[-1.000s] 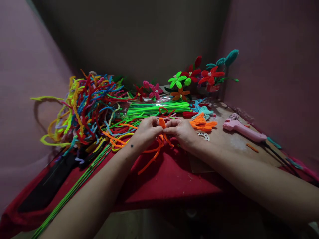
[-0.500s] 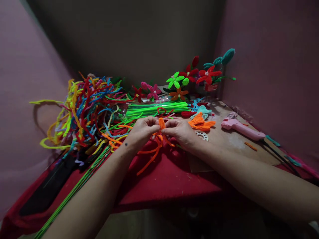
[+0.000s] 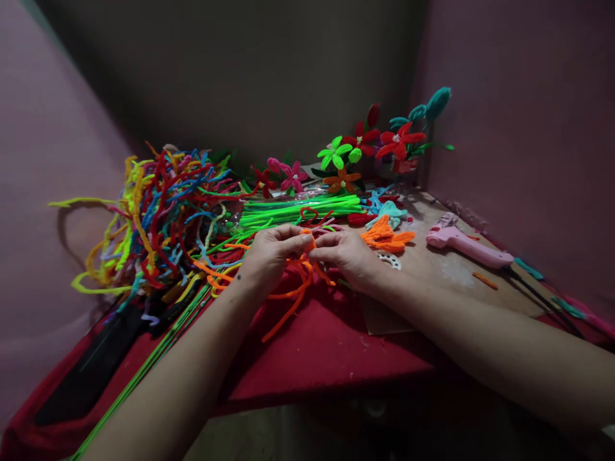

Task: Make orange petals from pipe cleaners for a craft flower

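Between my two hands is a short, folded orange pipe cleaner (image 3: 309, 239). My left hand (image 3: 275, 251) pinches it from the left, thumb and fingertips together. From the right, my right hand (image 3: 346, 255) grips it with thumb and forefinger; the fingers partly cover the piece. Below the hands, loose orange pipe cleaners (image 3: 287, 320) hang over the red cloth (image 3: 331, 352). Just right of my right hand lie shaped orange petals (image 3: 387, 237), with a white ring with holes (image 3: 389, 260) in front of them.
A tangled heap of coloured pipe cleaners (image 3: 158, 218) stands at left, with green stems (image 3: 158, 352) in front. Green pipe cleaners (image 3: 302, 211) lie behind my hands. Fuzzy flowers (image 3: 335, 153) stand farther back. A pink glue gun (image 3: 468, 246) rests on brown board (image 3: 449, 301) at right.
The orange piece between my fingers stood upright earlier; now it is tilted and more covered by my fingers. Both hands stay close together. The view has shifted slightly.
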The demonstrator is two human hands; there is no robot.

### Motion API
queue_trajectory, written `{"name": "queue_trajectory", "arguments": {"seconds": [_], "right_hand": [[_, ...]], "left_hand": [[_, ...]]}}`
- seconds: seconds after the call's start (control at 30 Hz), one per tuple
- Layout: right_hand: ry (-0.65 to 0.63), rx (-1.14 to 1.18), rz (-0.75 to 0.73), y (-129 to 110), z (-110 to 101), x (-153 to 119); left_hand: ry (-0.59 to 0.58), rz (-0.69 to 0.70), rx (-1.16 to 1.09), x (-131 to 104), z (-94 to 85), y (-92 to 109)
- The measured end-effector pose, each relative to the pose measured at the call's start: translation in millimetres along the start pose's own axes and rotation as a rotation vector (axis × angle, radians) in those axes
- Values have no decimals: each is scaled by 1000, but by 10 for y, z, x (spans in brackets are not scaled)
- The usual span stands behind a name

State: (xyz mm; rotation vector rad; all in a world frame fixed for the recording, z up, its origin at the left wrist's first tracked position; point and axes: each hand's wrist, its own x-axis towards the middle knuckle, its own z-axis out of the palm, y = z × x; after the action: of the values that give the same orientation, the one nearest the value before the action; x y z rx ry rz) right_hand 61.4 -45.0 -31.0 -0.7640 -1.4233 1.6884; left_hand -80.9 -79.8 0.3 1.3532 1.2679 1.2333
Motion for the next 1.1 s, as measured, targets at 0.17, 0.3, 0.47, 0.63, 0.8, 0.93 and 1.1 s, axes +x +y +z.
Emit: {"name": "queue_trajectory", "arguments": {"seconds": [0.17,0.3,0.47,0.63,0.8,0.93,1.1], "right_hand": [[31,-67,-27,-39,15,-20],[95,-165,-128,-104,26,-54],[17,-113,-70,-99,-15,-38],[14,-49,-35,-95,-48,5],[-47,200,73,-68,-68,51],[-115,234,164,-66,-84,56],[-173,278,168,-121,-89,32]], "left_hand": [[222,123,223,5,119,-6],[325,196,368,0,161,36],[19,-22,77,38,62,61],[11,-38,-29,81,64,-8],[46,-115,-182,123,121,-35],[-54,-201,-252,144,71,48],[-79,-186,-282,142,31,116]]}}
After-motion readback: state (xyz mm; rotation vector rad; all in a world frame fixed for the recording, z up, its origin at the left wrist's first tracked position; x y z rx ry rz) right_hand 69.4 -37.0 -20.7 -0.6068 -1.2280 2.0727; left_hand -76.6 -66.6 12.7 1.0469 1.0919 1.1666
